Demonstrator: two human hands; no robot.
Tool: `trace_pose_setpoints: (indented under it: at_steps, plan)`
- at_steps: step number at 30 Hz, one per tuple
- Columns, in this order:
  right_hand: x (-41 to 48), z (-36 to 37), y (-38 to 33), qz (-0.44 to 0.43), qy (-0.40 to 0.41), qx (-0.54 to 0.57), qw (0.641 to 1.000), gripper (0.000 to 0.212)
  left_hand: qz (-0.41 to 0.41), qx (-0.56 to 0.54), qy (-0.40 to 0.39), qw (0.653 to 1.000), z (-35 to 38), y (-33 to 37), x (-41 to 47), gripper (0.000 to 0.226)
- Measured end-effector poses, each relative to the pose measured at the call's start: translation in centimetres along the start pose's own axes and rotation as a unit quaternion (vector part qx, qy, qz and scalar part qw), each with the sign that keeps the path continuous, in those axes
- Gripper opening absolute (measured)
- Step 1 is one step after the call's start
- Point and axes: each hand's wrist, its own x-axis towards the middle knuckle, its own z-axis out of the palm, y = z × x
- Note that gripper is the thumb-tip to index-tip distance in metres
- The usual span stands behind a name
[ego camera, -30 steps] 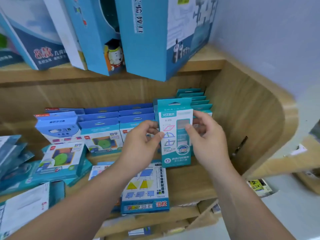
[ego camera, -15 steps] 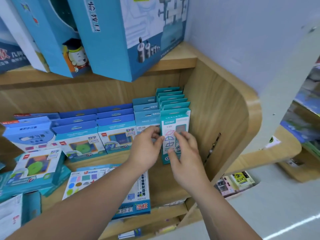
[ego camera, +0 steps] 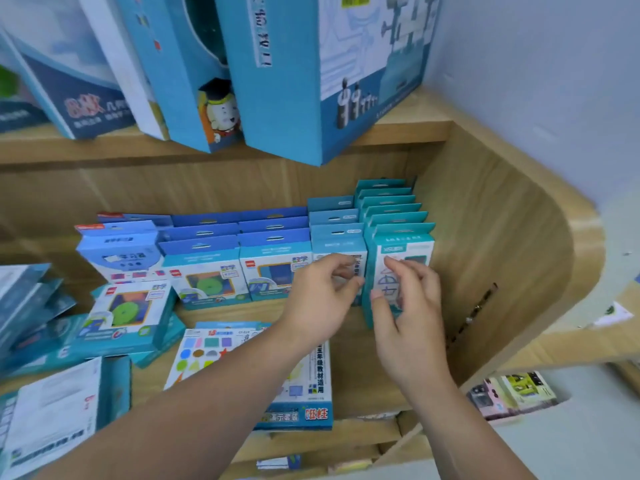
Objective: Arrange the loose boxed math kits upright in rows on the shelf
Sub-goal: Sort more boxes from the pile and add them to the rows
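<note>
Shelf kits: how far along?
Done: upright rows of blue boxes line the wooden shelf's back. In hand: right hand touches the front teal box of the right-end row; left hand beside it. Left: the coloured-shapes box lying flat, the tilted green-disc box, the left pile.

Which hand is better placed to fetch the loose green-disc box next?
Probably left: the left hand sits nearer the green-disc box, which lies to its left; the right hand is farther right, at the teal box.

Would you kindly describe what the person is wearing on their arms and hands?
Nothing shows. The left hand and right hand are bare, without gloves or any ring I can make out. Both forearms are uncovered down to the picture's edge, with no sleeve, watch or bracelet in view.
</note>
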Motion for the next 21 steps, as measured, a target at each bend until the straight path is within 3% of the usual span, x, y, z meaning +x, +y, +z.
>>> trace_pose_setpoints:
  at_steps: [4,10,12,16,21]
  plan:
    - [0.4,2.5,-2.9,-0.071,-0.018,0.030,0.997,0.031,-0.005,0.021,0.042,0.999,-5.9,-1.3,-2.5,0.015]
    - [0.8,9.5,-6.4,-0.090,-0.207,0.014,0.974,0.028,-0.108,0.133,0.184,0.968,-16.7,-6.6,-6.1,0.009]
    - [0.8,12.1,-7.4,-0.083,-0.270,0.002,0.959,0.029,-0.147,0.216,0.201,0.944,-19.6,-8.8,-6.9,0.025]
    - [0.8,16.8,-9.4,-0.065,-0.349,-0.020,0.935,0.032,-0.192,0.331,0.158,0.910,-23.4,-12.4,-7.4,0.059]
    - [0.9,21.1,-11.8,-0.009,-0.405,-0.058,0.912,0.046,-0.231,0.365,0.057,0.900,-24.9,-14.3,-6.8,0.071]
